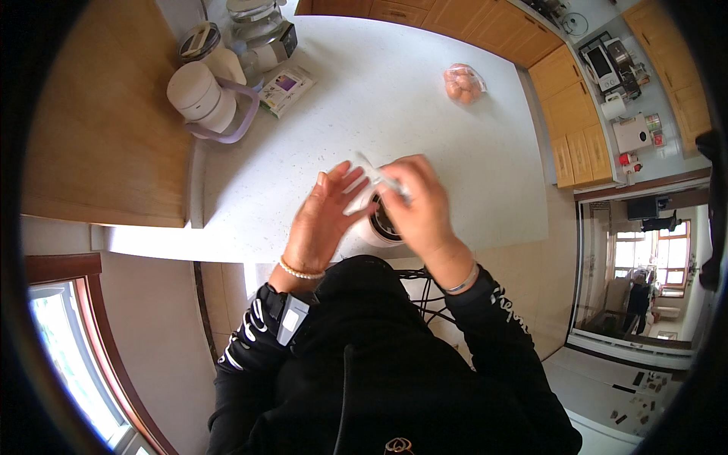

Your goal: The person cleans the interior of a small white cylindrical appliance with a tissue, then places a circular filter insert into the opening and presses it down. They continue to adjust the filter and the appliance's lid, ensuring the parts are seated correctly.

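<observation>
Both my hands work over a small white cup (377, 226) near the front edge of the white countertop (394, 98). My right hand (421, 205) covers the cup from above and pinches a thin white packet (373, 179). My left hand (324, 216) is beside it with fingers spread, touching the lower part of the same packet. Most of the cup is hidden under my hands; only a dark opening and some white wall show.
A bag of brown eggs (463, 82) lies at the far right of the counter. At the back left stand a white kettle-like jug (203, 97), a glass jar (258, 23) and a small box (286, 88). Wooden cabinets (576, 129) line the right side.
</observation>
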A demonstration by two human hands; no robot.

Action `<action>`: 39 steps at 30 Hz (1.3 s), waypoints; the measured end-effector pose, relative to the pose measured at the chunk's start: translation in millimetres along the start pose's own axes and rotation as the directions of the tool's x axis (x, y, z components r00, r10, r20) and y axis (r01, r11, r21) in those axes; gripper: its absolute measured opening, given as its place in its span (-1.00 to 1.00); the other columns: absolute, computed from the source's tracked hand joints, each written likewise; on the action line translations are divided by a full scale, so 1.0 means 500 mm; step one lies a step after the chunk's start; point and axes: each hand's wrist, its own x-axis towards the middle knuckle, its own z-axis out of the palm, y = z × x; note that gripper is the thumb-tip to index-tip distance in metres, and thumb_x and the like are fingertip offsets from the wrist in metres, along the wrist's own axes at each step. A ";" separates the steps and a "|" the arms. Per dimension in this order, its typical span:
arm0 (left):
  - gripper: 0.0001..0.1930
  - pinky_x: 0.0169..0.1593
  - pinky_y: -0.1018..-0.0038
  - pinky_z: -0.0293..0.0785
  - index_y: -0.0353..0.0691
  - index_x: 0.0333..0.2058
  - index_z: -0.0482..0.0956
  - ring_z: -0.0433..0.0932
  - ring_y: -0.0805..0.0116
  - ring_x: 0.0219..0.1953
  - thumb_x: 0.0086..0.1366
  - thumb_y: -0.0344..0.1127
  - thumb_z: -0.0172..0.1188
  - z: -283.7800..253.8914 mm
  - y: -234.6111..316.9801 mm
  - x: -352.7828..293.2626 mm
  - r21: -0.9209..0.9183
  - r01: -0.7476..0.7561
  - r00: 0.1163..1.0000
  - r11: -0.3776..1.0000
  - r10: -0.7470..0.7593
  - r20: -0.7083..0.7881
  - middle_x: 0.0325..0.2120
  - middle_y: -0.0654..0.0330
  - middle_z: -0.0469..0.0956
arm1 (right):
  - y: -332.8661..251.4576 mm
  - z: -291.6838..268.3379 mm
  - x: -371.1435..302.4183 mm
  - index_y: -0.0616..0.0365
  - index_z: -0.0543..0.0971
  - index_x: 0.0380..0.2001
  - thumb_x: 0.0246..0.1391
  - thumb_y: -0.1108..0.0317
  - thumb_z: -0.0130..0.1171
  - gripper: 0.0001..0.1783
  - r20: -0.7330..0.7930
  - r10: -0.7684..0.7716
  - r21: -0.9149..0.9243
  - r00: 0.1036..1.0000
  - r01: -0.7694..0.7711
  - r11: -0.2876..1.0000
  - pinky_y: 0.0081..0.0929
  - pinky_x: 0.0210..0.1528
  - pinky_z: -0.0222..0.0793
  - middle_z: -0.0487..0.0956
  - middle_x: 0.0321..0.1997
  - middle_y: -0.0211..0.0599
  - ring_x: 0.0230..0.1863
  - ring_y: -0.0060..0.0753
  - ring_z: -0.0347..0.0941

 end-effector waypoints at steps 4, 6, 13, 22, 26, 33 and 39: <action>-0.39 0.33 0.12 0.24 -0.23 0.26 0.26 0.33 0.13 0.25 0.45 0.11 -0.04 -0.026 -0.007 -0.008 -0.124 -0.037 0.994 0.992 0.048 0.094 0.19 0.09 0.38 | -0.041 0.043 -0.021 0.09 0.56 -0.07 -0.06 0.49 0.35 -0.59 0.197 -0.287 0.191 0.938 0.250 0.949 -0.37 -0.06 0.43 0.47 -0.08 -0.28 -0.06 -0.20 0.47; -0.43 0.33 0.11 0.24 -0.20 0.28 0.26 0.37 0.10 0.23 0.46 0.06 -0.04 -0.045 -0.005 -0.003 -0.270 -0.015 1.000 0.963 0.007 -0.028 0.18 0.10 0.42 | -0.039 0.028 -0.021 0.13 0.53 -0.03 0.02 0.54 0.25 -0.61 0.182 -0.176 0.370 0.967 0.098 0.924 -0.45 -0.02 0.40 0.47 -0.11 -0.30 -0.06 -0.33 0.45; -0.56 0.35 0.03 0.18 -0.15 0.19 0.40 0.37 0.04 0.26 0.48 -0.05 -0.04 -0.062 -0.004 -0.008 -0.555 0.050 0.970 0.830 0.091 0.224 0.17 0.11 0.47 | -0.052 -0.002 0.004 0.23 0.40 0.08 0.25 0.49 0.06 -0.66 -0.009 0.331 0.790 0.944 -0.196 0.581 -0.57 0.07 0.28 0.42 -0.06 -0.39 -0.06 -0.63 0.33; -0.67 0.06 0.41 0.34 -0.19 0.05 0.40 0.40 0.41 -0.11 0.53 -0.10 -0.14 -0.057 -0.015 -0.034 -0.322 -0.014 0.983 0.947 0.072 0.168 -0.17 0.29 0.45 | -0.071 0.108 0.056 0.10 0.51 -0.08 0.18 0.49 0.12 -0.77 0.136 -0.135 0.190 0.981 0.108 0.976 -0.27 0.07 0.39 0.48 0.04 -0.16 0.03 -0.04 0.45; -0.52 0.18 0.37 0.28 -0.25 0.20 0.30 0.40 0.34 0.06 0.50 -0.03 -0.09 -0.069 -0.009 -0.051 -0.325 -0.063 0.983 0.944 0.115 0.142 0.07 0.19 0.44 | -0.076 0.121 0.044 0.18 0.46 -0.09 0.23 0.56 0.01 -0.80 0.232 0.117 0.373 0.966 -0.199 0.906 -0.41 -0.06 0.45 0.50 -0.05 -0.14 -0.10 -0.23 0.56; -0.41 0.28 0.28 0.25 -0.24 0.31 0.18 0.41 0.26 0.15 0.47 0.00 -0.04 -0.060 0.015 -0.078 -0.512 -0.013 0.979 0.859 0.116 0.169 0.21 0.12 0.40 | -0.088 0.146 0.024 0.31 0.33 0.08 0.21 0.68 -0.24 -0.63 0.135 0.028 0.530 0.990 -0.096 0.842 -0.29 0.16 0.40 0.42 0.13 -0.10 0.13 -0.21 0.48; -0.40 0.28 0.30 0.27 -0.27 0.31 0.15 0.39 0.28 0.17 0.49 0.02 -0.09 -0.077 0.021 -0.083 -0.497 -0.019 0.981 0.868 0.114 0.160 0.18 0.10 0.40 | -0.099 0.142 -0.016 0.31 0.27 0.22 0.20 0.65 -0.25 -0.51 0.190 0.128 0.601 0.974 -0.218 0.769 -0.19 0.31 0.25 0.35 0.25 -0.01 0.24 -0.15 0.37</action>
